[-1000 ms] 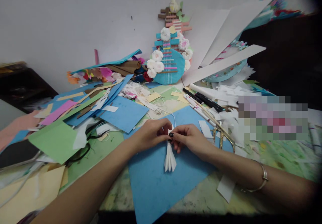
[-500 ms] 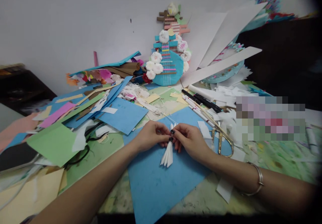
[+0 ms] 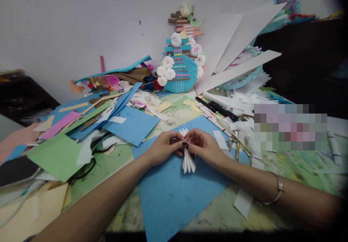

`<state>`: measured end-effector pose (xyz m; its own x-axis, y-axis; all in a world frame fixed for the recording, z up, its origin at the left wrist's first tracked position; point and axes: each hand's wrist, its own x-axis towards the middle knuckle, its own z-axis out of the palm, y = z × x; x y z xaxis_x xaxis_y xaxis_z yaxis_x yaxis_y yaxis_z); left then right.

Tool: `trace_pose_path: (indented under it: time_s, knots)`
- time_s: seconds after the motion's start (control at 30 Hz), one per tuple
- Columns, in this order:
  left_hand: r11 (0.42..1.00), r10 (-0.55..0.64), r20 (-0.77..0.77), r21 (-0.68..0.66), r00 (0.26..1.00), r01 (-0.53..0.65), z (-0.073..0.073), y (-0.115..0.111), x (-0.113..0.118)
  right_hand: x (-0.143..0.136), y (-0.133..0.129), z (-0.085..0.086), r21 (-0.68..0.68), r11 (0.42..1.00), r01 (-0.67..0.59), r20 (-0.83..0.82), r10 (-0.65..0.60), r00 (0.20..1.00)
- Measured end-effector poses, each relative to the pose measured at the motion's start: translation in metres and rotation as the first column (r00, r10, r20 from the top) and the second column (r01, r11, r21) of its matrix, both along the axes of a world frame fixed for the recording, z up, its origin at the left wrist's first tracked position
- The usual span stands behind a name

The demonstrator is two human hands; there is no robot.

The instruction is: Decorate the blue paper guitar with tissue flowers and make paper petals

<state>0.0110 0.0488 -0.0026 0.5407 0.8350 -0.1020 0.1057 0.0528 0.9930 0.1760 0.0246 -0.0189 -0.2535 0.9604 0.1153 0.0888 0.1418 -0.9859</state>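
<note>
Between my two hands is a pleated strip of white tissue paper [image 3: 188,163], pinched at its middle so that both ends fan out. My left hand [image 3: 166,147] is closed on the paper from the left, thumb and fingers at its waist. From the right, my right hand [image 3: 204,146] pinches the same spot, thumbs nearly touching. A thin white string shows just above the fingertips; which fingers hold it is hard to make out. Both hands are above a large blue paper sheet [image 3: 179,202].
Gold-handled scissors [image 3: 237,152] and several markers [image 3: 214,117] lie to the right. Coloured paper sheets [image 3: 58,155] pile up at left, with white yarn [image 3: 145,100] beyond. A blue paper lute with white flowers [image 3: 187,73] leans against the wall.
The paper's lower fan has swung right and spread wider, and its upper end now shows above my fingers. My hands have come closer together at its middle.
</note>
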Motion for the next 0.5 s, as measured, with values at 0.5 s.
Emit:
trace_pose_path:
  time_s: [0.5]
  knots:
    - [0.993, -0.015, 0.131, -0.118, 0.991, 0.030, -0.0050, 0.0031, -0.0019, 0.0058, -0.0089, 0.0005, 0.644, 0.764, -0.042, 0.377, -0.269, 0.886]
